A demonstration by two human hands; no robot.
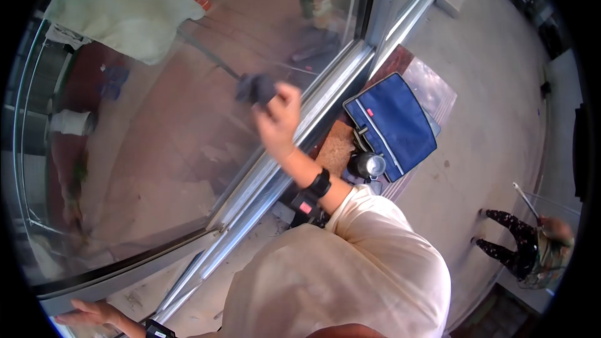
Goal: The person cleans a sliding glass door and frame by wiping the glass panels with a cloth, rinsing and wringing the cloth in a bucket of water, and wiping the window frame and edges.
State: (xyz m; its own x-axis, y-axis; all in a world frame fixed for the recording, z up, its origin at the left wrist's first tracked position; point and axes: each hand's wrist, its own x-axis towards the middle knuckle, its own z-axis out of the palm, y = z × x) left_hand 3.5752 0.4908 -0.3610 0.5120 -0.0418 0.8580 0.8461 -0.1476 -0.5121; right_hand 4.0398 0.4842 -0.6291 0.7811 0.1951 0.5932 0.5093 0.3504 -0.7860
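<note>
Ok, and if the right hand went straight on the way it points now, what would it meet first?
The right hand would likely meet the glass pane, with the dark cloth leading; whether cloth and pane already touch is unclear.

A blue bag (395, 126) lies on a glossy, partly reddish slab (432, 79).

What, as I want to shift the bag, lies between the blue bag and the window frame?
Chiefly a rough brown slab and, nearer the blue bag, a dark container, in the head view.
</note>
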